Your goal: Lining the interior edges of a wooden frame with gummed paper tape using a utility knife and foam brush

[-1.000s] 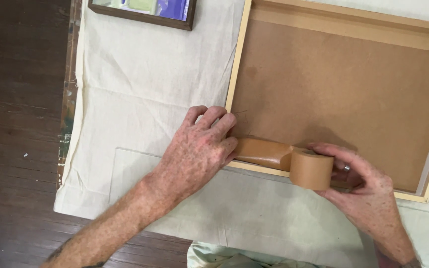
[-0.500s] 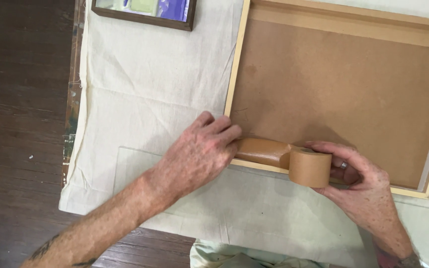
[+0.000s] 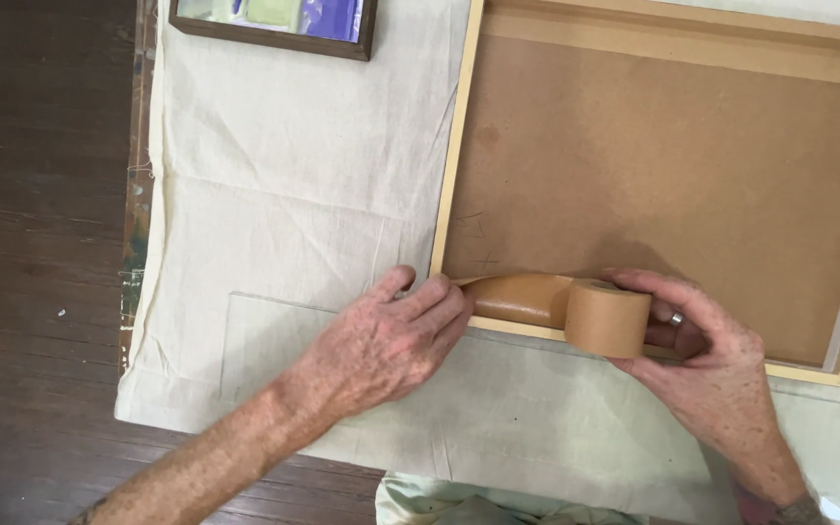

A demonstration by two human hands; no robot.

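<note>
Pressing free end of brown tape strip (image 3: 520, 297) onto near-left corner of pale wooden frame (image 3: 451, 185): left hand (image 3: 391, 340), palm down, fingers flat, grasping nothing. Right hand (image 3: 702, 355) wraps around brown tape roll (image 3: 608, 317), which stands on edge over frame's near rail, strip running left from it. Brown backing board (image 3: 663, 175) fills frame. Frame lies on cream cloth (image 3: 284, 194) covering bench. Dark-framed picture (image 3: 274, 24) at far edge; dark wood floor (image 3: 31, 243) at left.
</note>
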